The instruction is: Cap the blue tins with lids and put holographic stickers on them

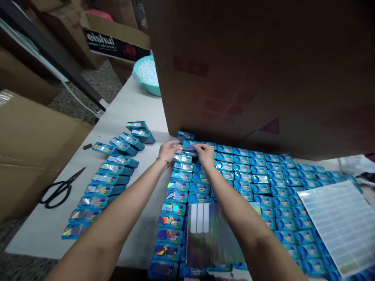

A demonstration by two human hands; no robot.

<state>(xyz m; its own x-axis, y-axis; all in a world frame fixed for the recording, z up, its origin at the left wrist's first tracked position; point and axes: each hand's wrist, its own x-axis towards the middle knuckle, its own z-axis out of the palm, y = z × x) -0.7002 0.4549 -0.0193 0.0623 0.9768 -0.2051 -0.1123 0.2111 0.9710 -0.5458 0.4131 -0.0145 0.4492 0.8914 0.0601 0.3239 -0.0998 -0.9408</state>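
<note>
Between my two hands a small shiny holographic sticker strip [188, 148] is stretched, just above the back of the leftmost column of blue tins [178, 186]. My left hand [169, 150] pinches its left end. My right hand [205, 151] pinches the right end. Several tins in that column carry shiny strips on top. A holographic sticker sheet [215, 238] with a few white blank slots lies on the tins beneath my right forearm. Another sheet [340, 222], pale and gridded, rests on the tins at the right.
Black scissors [60, 190] lie on the white table [140, 164] at the left, beside a curved row of tins [98, 190]. A large cardboard box [258, 78] stands behind the tins. A turquoise basin [152, 89] of white pieces sits at the back.
</note>
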